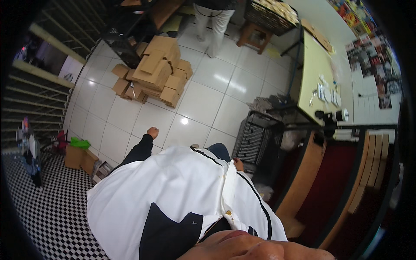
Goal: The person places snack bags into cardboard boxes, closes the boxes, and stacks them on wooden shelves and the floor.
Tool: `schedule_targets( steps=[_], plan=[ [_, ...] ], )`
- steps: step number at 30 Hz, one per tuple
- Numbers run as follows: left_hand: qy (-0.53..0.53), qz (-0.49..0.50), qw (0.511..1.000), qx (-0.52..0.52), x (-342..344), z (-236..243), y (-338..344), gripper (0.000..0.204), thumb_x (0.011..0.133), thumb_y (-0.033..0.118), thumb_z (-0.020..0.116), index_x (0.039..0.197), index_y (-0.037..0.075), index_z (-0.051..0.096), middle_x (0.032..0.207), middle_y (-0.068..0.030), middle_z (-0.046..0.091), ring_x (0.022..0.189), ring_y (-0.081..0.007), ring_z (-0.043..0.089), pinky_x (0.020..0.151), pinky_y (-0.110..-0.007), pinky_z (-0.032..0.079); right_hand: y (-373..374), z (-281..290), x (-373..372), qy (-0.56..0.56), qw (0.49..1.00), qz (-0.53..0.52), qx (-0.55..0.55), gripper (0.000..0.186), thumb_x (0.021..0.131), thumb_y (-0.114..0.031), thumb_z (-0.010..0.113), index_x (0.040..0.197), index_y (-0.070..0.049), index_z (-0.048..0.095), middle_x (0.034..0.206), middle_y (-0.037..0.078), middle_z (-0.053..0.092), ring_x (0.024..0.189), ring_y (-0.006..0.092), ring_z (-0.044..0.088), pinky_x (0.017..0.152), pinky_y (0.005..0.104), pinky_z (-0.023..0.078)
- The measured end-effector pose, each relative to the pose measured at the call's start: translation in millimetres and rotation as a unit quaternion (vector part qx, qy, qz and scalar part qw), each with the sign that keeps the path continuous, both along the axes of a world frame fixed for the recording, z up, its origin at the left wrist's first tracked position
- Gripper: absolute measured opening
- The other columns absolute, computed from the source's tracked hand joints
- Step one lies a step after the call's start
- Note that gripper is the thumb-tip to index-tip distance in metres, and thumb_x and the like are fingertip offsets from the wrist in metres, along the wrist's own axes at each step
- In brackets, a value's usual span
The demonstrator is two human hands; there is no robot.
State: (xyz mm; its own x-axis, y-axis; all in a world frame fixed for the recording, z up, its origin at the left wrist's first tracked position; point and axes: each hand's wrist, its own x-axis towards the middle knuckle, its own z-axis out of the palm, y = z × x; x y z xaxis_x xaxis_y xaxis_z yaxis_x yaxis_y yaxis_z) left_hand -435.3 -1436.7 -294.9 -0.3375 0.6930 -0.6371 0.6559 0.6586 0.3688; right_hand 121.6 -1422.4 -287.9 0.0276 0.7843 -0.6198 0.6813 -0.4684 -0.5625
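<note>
One floor [201, 102], white glossy square tiles, lamp glare on several. One shirt [173, 182], the wearer's own: white cloth, black collar, black stripes, fills the lower middle. One shelf unit [301, 177] at right: wood boards, dark frame, red panels. One checked surface [56, 203], small black and white squares, lower left. One table [312, 63], pale yellow smooth top, upper right. One carton pile [154, 76] on the tiles, upper left of center: plain brown cardboard, flat-sided, stacked unevenly; overlaps, exact count can't be told. One other person [211, 26] standing beyond it, pale trousers, dark top. One crate [253, 141], black, open mesh walls, right of the wearer. One basket [258, 18], dark, pale pieces inside, too many to count; one stool [253, 35] under it, brown wood, square-topped.

One box [74, 157], brown cardboard, at left; one green item [79, 143] at its top, crinkled. Two hands. Left hand [152, 132]: dark sleeve, over the tiles, between shirt and carton pile; fingers look curled in, can't tell how tight or around what. Right hand [237, 164]: beside the shirt edge, near the crate; partly hidden, grip can't be told, nor contact. One cylinder [342, 115], black and white, at the table's near end. Two white devices [325, 93] on the table, flat, boxy.
</note>
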Motion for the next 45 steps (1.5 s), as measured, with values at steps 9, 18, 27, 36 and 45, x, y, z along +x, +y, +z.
schedule_targets(
  steps=[9,18,27,36,45],
  plan=[
    [-0.099,0.014,0.992,0.083,39,-12,63,0.038,0.084,0.033,0.050,0.100,0.001,0.063,0.103,-0.0183,0.062,0.099,-0.0324,0.057,0.088,-0.038,0.044,93,10,-6,-0.085,0.982,0.164,-0.039,0.042,0.079,-0.030,0.055,0.104,0.004,0.061,0.102,0.023,0.062,0.098,0.0350,0.059,0.085,0.0379,0.046],
    [-0.047,0.106,0.989,0.092,-3,26,180,0.037,0.084,0.031,0.052,0.101,-0.001,0.062,0.093,-0.0188,0.064,0.088,-0.0280,0.061,0.078,-0.037,0.047,236,-34,0,-0.073,0.961,0.261,-0.048,0.040,0.079,-0.029,0.054,0.102,0.003,0.062,0.099,0.023,0.063,0.095,0.0352,0.060,0.082,0.0386,0.047],
    [-0.112,0.216,0.930,0.276,-47,44,288,0.033,0.083,0.027,0.051,0.098,-0.001,0.061,0.097,-0.0174,0.064,0.092,-0.0282,0.061,0.080,-0.036,0.046,437,-95,0,-0.060,0.942,0.328,0.039,0.038,0.078,-0.027,0.053,0.100,0.002,0.062,0.096,0.023,0.063,0.092,0.0353,0.061,0.080,0.0394,0.047],
    [0.057,0.260,0.948,0.176,-124,24,349,0.041,0.080,0.018,0.055,0.116,-0.002,0.051,0.122,-0.0236,0.046,0.112,-0.0372,0.046,0.094,-0.039,0.040,494,11,-152,0.005,0.937,0.330,0.117,0.033,0.083,-0.025,0.050,0.100,0.001,0.060,0.084,0.018,0.065,0.081,0.0322,0.062,0.073,0.0391,0.048],
    [0.097,0.235,0.967,0.024,-178,35,380,0.082,0.077,0.019,0.068,0.142,0.012,0.018,0.148,-0.0104,0.010,0.136,-0.0310,0.011,0.107,-0.052,0.024,500,-66,-163,-0.131,0.904,0.406,-0.014,0.044,0.080,-0.033,0.056,0.110,-0.001,0.059,0.105,0.020,0.062,0.100,0.0325,0.058,0.086,0.0399,0.045]
  ],
)
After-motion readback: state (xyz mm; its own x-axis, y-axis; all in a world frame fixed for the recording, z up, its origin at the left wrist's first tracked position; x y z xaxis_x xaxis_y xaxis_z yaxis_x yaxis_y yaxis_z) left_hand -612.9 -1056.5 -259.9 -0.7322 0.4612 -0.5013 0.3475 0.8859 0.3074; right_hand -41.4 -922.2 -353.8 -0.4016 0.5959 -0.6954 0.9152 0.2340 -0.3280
